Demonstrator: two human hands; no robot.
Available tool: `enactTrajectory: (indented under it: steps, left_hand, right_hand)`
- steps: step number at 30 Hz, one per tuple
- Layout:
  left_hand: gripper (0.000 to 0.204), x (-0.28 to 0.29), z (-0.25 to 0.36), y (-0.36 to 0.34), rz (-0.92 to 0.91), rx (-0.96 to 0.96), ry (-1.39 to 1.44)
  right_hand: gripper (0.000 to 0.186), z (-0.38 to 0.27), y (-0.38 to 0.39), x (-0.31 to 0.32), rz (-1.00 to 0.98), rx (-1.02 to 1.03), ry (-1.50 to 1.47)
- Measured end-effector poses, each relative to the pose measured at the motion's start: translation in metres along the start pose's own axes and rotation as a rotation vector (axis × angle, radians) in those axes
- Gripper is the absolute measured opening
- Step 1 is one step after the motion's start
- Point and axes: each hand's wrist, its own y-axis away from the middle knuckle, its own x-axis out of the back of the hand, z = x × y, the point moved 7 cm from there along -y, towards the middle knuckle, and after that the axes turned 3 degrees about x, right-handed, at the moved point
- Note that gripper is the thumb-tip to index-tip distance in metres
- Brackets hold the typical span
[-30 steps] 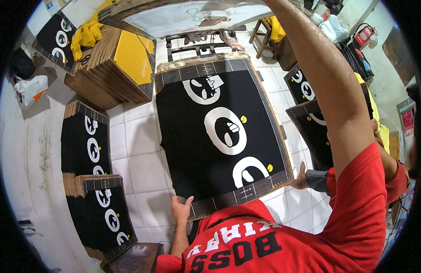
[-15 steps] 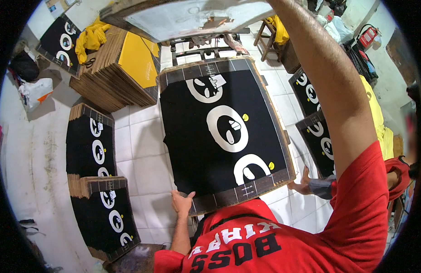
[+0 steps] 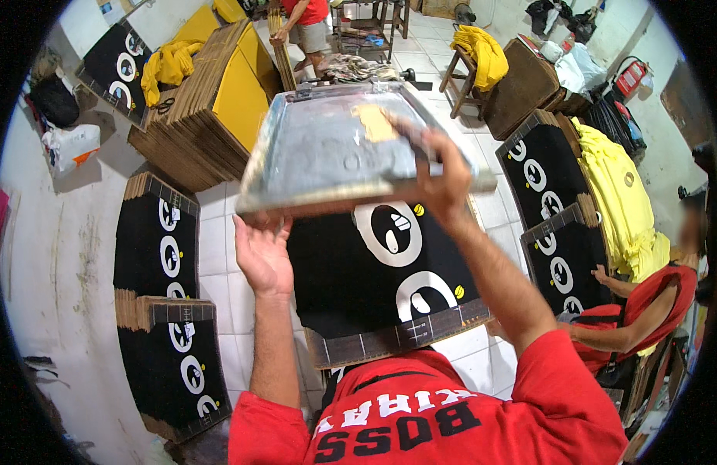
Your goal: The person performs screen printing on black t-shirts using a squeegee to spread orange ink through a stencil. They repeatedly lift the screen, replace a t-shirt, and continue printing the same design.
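A framed printing screen [image 3: 327, 167], with a yellow ink patch [image 3: 375, 124] on it, is tilted above a flat board [image 3: 358, 346]. Black fabric [image 3: 327, 271] with white ring-shaped eye prints covers the board, its far part hidden under the screen. At the screen's near left corner, my left hand [image 3: 264, 262] is palm up, fingers closed at the frame edge and partly hidden beneath it. My right hand [image 3: 445, 182] is over the screen's right side, closed round what looks like a dark squeegee [image 3: 415, 139], blurred by motion.
Printed boards [image 3: 168, 248] stand in stacks at left, more [image 3: 556, 256] at right beside yellow fabric [image 3: 618, 194]. Far left rises a tall board stack [image 3: 196, 101]. A co-worker in red [image 3: 637, 310] is close at right; another person [image 3: 308, 15] stands at the back. A stool [image 3: 459, 85] holds yellow cloth.
The screen has come down from its raised position toward the fabric-covered board. My left hand left the board's corner for the frame edge; my right arm drew back from its far reach.
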Motion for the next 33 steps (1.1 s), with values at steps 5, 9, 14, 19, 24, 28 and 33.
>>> enactTrajectory:
  steps: [5, 9, 14, 19, 24, 28, 33]
  left_hand:
    - [0.079, 0.103, -0.103, 0.044, 0.781, 0.568, -0.056]
    - [0.067, 0.164, -0.137, 0.068, 0.843, 0.611, -0.26]
    - [0.074, 0.097, -0.127, 0.068, 0.311, -0.211, -1.742]
    - [0.102, 0.085, -0.177, 0.064, -0.17, -0.096, -2.07]
    - [0.106, 0.096, -0.187, 0.069, -0.158, -0.104, -2.133]
    - [0.104, 0.102, -0.19, 0.07, -0.159, -0.049, -2.149]
    - [0.101, 0.101, -0.189, 0.069, -0.168, -0.09, -2.143]
  right_hand:
    - [0.04, 0.041, 0.092, -0.035, -0.222, -0.226, 0.0]
    - [0.034, 0.102, 0.091, -0.091, -0.363, -0.133, 0.069]
    - [0.016, 0.189, 0.072, -0.195, -0.68, -0.126, 0.132]
    - [0.019, 0.249, 0.045, -0.278, -0.704, -0.017, 0.273]
    - [0.03, 0.257, 0.056, -0.301, -0.817, 0.036, 0.277]
    - [0.032, 0.207, 0.086, -0.246, -0.894, 0.043, 0.234]
    - [0.024, 0.197, 0.089, -0.226, -1.026, -0.039, 0.189]
